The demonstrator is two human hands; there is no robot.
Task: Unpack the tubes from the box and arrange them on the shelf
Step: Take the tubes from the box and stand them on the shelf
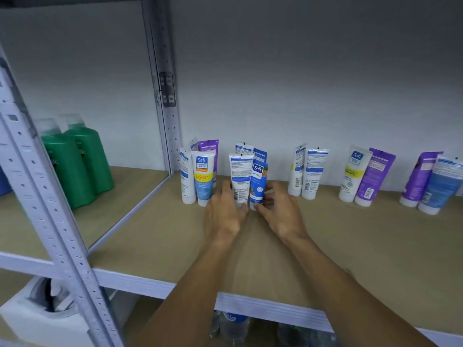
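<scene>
The shelf (162, 234) before me is a flat board of pale, matt wood grain with a white metal front edge. It is carried on a grey-white steel upright (166, 96) punched with rows of holes. Behind it is a plain white wall (300, 78).

The soft plastic tubes stand cap-down in small groups along the wall. My left grip (223, 214) curls round the foot of a white tube (239, 171) in the second group from the left. My right grip (280, 211) pinches the glossy blue tube (258, 179) touching it, thumb at the cap and fingers behind. A white and yellow tube (203, 179) stands just to the left, and purple tubes (373, 176) lean further right. Smooth green bottles (80, 161) fill the next bay.
</scene>
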